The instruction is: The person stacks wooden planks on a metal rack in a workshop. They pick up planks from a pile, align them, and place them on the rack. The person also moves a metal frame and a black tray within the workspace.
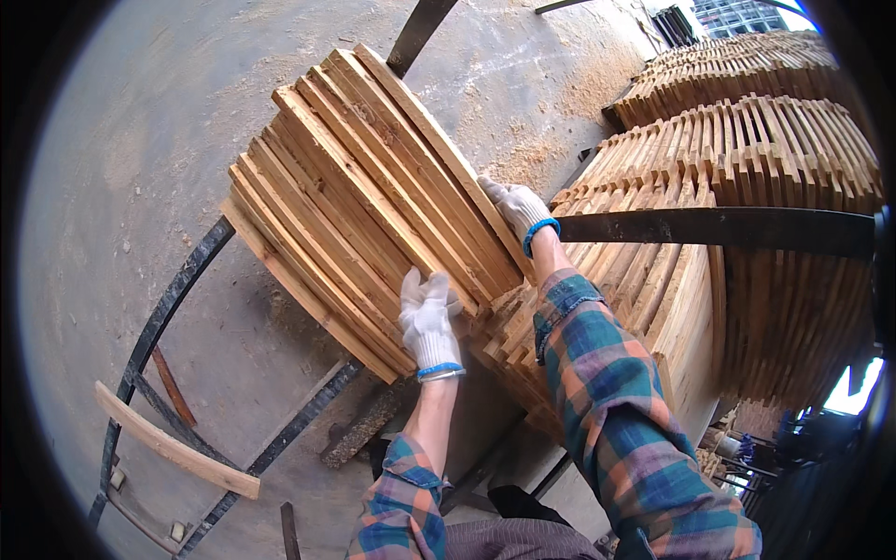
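A row of wooden boards [359,191] stands on edge, side by side, across a dark metal frame [308,411]. My left hand [427,322], in a white knit glove with a blue cuff, touches the near ends of the boards. Its fingers are apart, and its thumb side is slightly smeared. Gloved the same way, my right hand [519,213] is at the outer right board of the row, its fingertips bent over the top edge. The thumb of that hand is hidden.
Tall stacks of similar boards [747,140] fill the right side. A dark metal bar [728,229] crosses in front of them. One loose curved board [177,439] lies over the frame at lower left. Sawdust [532,159] is scattered on the concrete floor [187,112].
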Tool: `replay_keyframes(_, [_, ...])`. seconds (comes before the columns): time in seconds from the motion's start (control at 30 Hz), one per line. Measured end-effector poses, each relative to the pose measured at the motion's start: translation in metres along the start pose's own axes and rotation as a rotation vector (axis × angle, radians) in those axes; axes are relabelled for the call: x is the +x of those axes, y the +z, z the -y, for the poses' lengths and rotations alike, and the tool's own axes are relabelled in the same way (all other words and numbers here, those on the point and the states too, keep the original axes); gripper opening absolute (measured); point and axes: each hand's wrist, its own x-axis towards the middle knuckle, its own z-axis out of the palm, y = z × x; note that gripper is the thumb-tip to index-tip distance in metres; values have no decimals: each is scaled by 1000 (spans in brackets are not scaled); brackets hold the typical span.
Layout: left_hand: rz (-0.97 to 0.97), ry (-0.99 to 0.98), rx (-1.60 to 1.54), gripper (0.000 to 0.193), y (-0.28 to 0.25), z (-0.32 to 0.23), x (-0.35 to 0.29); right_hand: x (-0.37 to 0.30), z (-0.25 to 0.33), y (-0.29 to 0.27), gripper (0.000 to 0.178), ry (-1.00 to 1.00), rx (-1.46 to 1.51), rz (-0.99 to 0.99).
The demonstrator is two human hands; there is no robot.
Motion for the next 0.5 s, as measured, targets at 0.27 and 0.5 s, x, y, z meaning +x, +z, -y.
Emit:
replay_keyframes(0.27, [34, 110, 1104, 67, -6, 1, 10, -20, 13, 13, 70, 5, 12, -146])
replay_keyframes(0.5, [-211, 185, 1017, 75, 15, 19, 39, -4, 16, 19, 75, -62, -47, -146])
